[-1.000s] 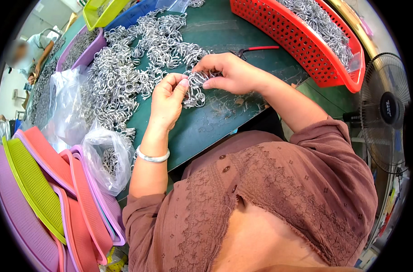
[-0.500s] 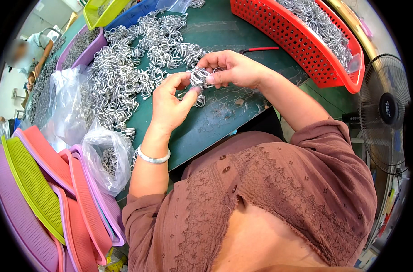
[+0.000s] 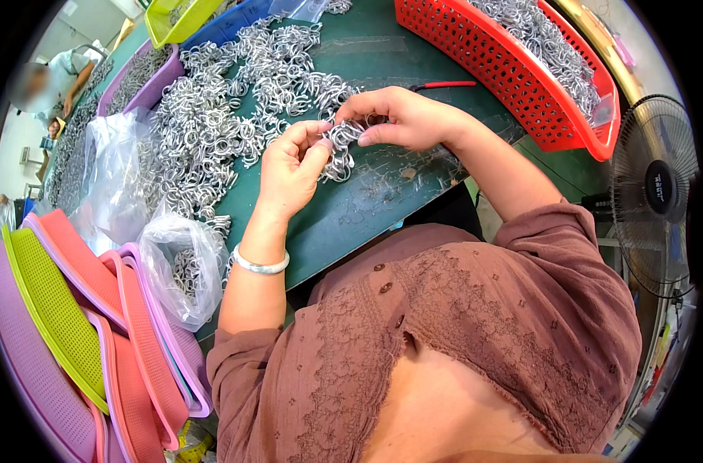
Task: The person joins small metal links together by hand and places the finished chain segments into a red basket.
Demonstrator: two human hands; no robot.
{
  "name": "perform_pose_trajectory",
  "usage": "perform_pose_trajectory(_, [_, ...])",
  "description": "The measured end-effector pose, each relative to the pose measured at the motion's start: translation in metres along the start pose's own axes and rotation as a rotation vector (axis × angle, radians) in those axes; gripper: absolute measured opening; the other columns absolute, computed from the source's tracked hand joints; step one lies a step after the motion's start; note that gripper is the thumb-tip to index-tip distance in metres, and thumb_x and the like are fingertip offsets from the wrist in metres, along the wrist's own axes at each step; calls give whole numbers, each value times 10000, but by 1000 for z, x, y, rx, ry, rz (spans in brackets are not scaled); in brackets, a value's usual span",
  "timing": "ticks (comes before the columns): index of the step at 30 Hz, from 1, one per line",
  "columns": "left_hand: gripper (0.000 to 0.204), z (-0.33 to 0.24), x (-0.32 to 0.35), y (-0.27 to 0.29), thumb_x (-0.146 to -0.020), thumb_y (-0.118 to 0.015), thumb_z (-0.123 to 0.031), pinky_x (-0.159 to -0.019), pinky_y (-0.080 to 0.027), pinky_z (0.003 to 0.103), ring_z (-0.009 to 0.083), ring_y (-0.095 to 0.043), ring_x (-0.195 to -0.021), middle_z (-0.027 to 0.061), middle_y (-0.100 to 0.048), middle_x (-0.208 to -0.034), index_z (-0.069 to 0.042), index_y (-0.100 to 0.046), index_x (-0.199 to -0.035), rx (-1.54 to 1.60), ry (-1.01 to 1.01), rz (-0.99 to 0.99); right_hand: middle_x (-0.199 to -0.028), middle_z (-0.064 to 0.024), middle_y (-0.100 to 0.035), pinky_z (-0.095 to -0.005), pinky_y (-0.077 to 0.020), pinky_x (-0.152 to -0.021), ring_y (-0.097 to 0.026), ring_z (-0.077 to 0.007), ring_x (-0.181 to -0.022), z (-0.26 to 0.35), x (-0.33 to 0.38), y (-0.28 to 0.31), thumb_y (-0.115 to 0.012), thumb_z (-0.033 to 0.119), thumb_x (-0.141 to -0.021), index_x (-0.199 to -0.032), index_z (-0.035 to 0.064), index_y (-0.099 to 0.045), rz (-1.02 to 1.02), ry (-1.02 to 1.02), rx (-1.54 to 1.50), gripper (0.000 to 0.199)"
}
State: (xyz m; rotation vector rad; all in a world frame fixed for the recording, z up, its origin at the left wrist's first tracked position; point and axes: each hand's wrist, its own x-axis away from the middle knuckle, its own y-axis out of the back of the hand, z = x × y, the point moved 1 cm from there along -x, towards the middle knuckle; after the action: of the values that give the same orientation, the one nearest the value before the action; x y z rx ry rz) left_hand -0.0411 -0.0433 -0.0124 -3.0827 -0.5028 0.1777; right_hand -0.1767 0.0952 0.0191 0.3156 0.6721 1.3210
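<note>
A small cluster of silver metal rings is held between my two hands just above the table's near edge. My left hand pinches it from the left with thumb and index finger. From the right, the bent fingers and thumb of my right hand close on the same rings. How the rings are joined is too small to make out. A large loose heap of silver metal rings spreads over the green table to the left of and beyond my hands.
A red perforated basket of rings stands at the right, near a red-handled tool and a fan. At left are clear plastic bags, stacked coloured baskets and a purple basket of rings. Another person works beyond.
My left fingers have curled in closer on the rings, and the cluster has turned and hangs lower between my hands. At far left, the other person's hand has moved.
</note>
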Motion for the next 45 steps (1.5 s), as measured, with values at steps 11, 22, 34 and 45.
perform_pose_trajectory(11, [138,-2,0,2,-788,-532,-44,-532,-391,169,21,-480,-593,-10,-578,-698,6,-581,-907,-232,-117,-141,-729,-88,-540,-302,-422,-598,-516,-184,-651,10,-6,-1,-617,69,-721,-984,-2,-537,-58,102,205,284])
perform_pose_trajectory(22, [170,-1,1,7,-812,-487,-44,-598,-401,178,36,-498,-654,1,-577,-759,0,-557,-960,-203,40,-32,-698,-38,-526,-266,-415,-591,-497,-124,-630,7,-6,3,-599,88,-745,-1023,1,-538,80,21,79,297])
perform_pose_trajectory(34, [415,-12,6,-1,-695,-573,-14,-821,-408,265,125,-522,-905,62,-552,-987,13,-489,-1100,-291,-187,100,-713,28,-508,-198,-377,-535,-460,-51,-591,-3,-1,3,-587,143,-784,-1043,2,-529,82,-454,-561,301])
perform_pose_trajectory(45, [287,-1,5,-3,-709,-579,-55,-665,-461,250,133,-580,-733,92,-604,-843,19,-567,-986,-297,-250,-21,-716,20,-491,-211,-382,-572,-447,-60,-625,-1,-1,8,-582,93,-771,-1094,25,-520,96,-293,-417,336])
